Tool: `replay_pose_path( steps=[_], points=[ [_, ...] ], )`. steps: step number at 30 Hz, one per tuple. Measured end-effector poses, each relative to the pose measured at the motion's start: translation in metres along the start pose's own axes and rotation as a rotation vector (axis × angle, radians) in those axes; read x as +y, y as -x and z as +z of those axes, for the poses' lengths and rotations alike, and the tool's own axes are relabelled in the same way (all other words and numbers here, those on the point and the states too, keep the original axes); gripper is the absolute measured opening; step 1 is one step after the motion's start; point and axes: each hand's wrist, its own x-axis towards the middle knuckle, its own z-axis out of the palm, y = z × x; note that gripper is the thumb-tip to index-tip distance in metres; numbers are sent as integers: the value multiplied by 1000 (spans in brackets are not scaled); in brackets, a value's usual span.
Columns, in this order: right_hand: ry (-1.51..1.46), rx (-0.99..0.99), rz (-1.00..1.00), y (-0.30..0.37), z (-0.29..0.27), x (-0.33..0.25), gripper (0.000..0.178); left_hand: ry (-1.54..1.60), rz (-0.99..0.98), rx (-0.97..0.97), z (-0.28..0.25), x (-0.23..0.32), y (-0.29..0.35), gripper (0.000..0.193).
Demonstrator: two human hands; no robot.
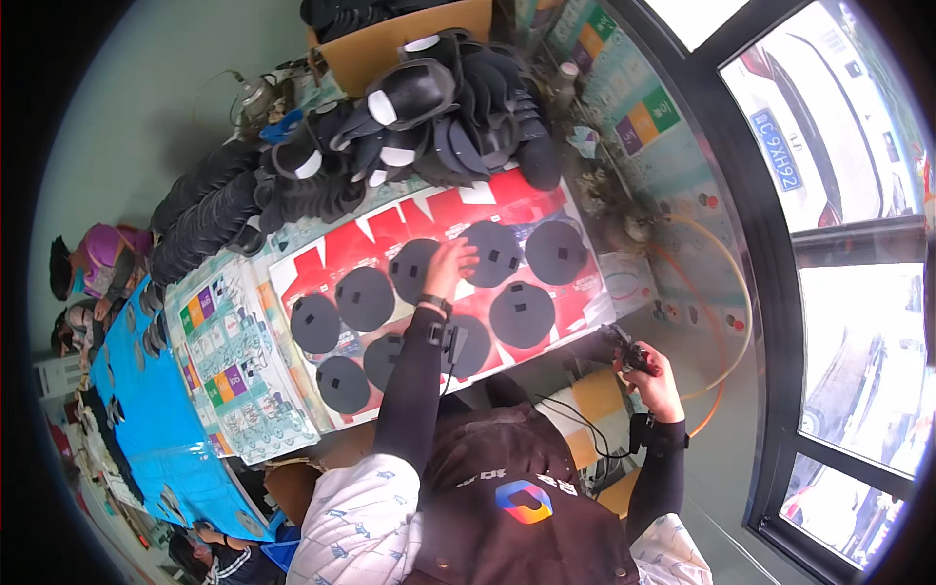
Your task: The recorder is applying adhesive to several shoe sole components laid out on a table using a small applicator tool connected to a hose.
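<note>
My left hand reaches over a red-and-white board, its fingers apart and nothing visible in them. It lies between two flat black discs, partly over the left one, with fingertips at the edge of the right one. Several such discs are laid out in two rows, most bearing a small dark rectangle; my left forearm partly hides those in the near row. Beyond the board's near right corner, my right hand grips a black spray gun, its nozzle pointing toward the board.
Stacked black curved pieces and caps crowd the table's far side, below a cardboard box. An orange hose and a yellowish hose loop at right, beside the window. Other people work around a blue table at left.
</note>
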Motion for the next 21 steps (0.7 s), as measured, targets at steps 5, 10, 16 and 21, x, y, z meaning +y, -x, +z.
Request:
replay_pose_path(
  steps=[5, 10, 16, 21],
  points=[
    [-64, -3, -15, -13, -24, 12, 27, -82, -21, 223, 78, -20, -24, 32],
    [-130, 3, 9, -27, -32, 8, 26, -238, -343, -212, 158, -54, -23, 54],
    [-111, -57, 34, -70, -26, 20, 19, 11, -202, -365, 78, 30, 79, 35],
    [184, 133, -160, -150, 0, 22, 28, -363, -236, 76, -32, 84, 255, 33]
  ],
)
